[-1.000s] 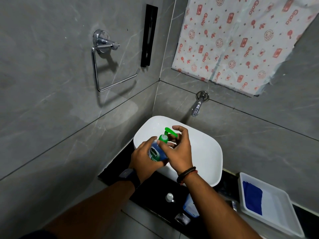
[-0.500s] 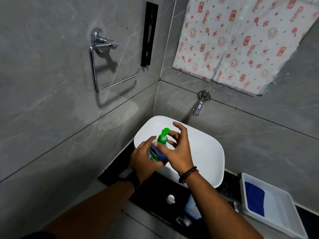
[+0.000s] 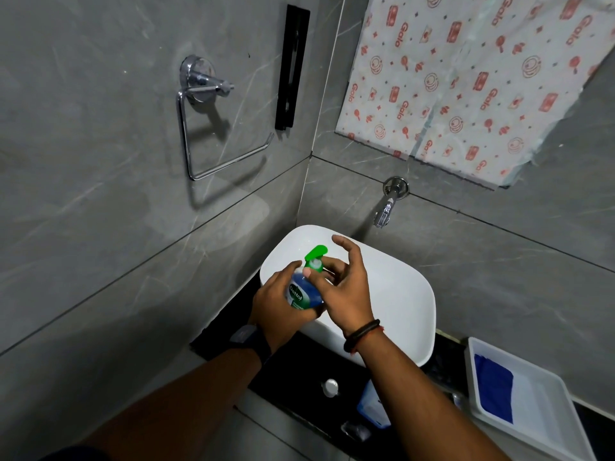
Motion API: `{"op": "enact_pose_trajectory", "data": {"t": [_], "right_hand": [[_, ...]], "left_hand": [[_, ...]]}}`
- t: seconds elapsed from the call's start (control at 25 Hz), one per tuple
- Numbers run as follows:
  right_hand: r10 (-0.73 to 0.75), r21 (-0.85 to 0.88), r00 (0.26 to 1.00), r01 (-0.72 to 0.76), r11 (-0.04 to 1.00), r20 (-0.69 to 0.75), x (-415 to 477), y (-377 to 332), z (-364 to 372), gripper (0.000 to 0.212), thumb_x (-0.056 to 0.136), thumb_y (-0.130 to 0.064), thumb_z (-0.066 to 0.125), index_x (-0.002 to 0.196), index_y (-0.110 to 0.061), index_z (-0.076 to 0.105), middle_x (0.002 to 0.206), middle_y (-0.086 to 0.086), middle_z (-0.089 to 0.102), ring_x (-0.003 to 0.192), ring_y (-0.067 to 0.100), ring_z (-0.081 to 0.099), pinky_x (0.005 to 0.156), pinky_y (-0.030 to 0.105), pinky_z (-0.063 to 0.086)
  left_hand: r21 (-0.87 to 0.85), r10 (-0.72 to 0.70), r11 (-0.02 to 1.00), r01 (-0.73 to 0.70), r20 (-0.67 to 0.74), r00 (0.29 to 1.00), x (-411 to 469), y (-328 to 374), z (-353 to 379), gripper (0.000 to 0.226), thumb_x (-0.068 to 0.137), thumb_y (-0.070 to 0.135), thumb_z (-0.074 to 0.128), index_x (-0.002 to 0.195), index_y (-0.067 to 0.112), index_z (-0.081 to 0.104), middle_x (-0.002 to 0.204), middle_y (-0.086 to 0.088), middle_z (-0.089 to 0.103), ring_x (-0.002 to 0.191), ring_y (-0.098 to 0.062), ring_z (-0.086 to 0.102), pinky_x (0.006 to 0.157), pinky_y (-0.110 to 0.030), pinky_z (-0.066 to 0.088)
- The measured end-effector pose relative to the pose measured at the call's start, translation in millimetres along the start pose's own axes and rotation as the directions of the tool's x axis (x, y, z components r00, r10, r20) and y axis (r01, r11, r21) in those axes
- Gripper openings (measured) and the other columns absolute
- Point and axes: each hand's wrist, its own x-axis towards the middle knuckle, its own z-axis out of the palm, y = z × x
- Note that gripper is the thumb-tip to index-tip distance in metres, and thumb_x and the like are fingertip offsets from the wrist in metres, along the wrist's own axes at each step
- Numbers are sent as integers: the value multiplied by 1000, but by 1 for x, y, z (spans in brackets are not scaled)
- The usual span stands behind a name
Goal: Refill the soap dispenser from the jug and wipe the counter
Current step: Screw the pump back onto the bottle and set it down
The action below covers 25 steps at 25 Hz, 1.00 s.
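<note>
Grey-tiled corner, white basin (image 3: 399, 294): my left hand (image 3: 276, 311) grips the blue plastic soap dispenser (image 3: 301, 292) over it; my right hand (image 3: 346, 294) pinches its green pump (image 3: 316, 257). Slippery twisting may spill soap.

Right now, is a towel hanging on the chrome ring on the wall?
No, the chrome towel ring hangs bare, with nothing draped over its bar.

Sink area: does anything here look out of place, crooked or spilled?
The red-patterned sheet on the wall above the tap hangs crooked, and its lower right edge looks ragged. I see nothing spilled on the basin or the dark counter. The soap bottle is held over the basin.
</note>
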Motion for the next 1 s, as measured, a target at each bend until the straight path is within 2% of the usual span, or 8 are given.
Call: {"op": "enact_pose_trajectory", "data": {"t": [0.08,0.16,0.24,0.36,0.52,0.72,0.84,1.0], "right_hand": [[-7,-47,995,2,999,-104,-1,0,4,64,63,-16,87,112,-26,45,84,3,69,84,14,67,86,38,55],[-5,-40,995,1,999,-103,-2,1,6,71,60,-19,89,114,-28,43,89,1,67,89,9,65,85,31,52],[6,21,1000,-5,1000,-16,-2,2,5,73,66,-12,84,123,-27,41,104,5,66,102,15,63,94,35,51],[7,-12,999,-7,1000,-51,-1,3,8,64,69,-8,82,116,-28,44,93,5,71,94,19,67,93,40,53],[28,-79,987,-41,996,-160,-2,5,15,61,61,-18,89,93,-34,39,82,-7,71,83,7,67,75,16,52],[49,-59,967,-66,996,-250,-3,13,26,62,57,-17,89,83,-27,33,78,-7,70,81,3,69,73,28,56],[47,-59,977,-61,996,-208,0,17,32,61,58,-15,89,80,-28,34,77,-6,67,78,-3,68,65,18,55],[45,-91,985,-61,994,-164,-7,41,36,47,65,-31,84,87,-29,42,88,-10,71,74,9,66,67,24,56]], "left_hand": [[13,21,1000,-20,-18,1000,-1,0,1,71,52,27,84,116,11,61,102,-5,69,93,-21,64,78,-34,54],[10,21,1000,-21,-45,999,-2,0,2,67,51,22,85,113,10,63,99,-6,70,90,-23,65,76,-30,52],[14,13,1000,-13,-24,1000,-1,-3,1,67,52,22,83,114,9,62,101,-7,69,93,-25,65,77,-33,53],[16,7,1000,-7,30,1000,2,-9,-1,70,54,32,79,118,11,58,104,-5,68,95,-22,63,80,-39,53],[27,-19,999,20,-47,999,-1,-12,1,69,52,46,63,116,22,59,98,2,68,89,-15,62,74,-31,53],[92,49,995,-43,-64,997,-1,-26,6,59,64,53,56,114,22,56,99,4,69,88,-10,61,74,-14,42],[87,30,996,-27,-28,999,-1,-34,5,62,61,57,54,112,21,55,98,3,68,86,-15,63,70,-17,44],[132,-78,989,73,34,996,-4,-64,-3,66,58,59,62,114,26,54,101,4,68,88,-18,64,70,-24,49]]}}
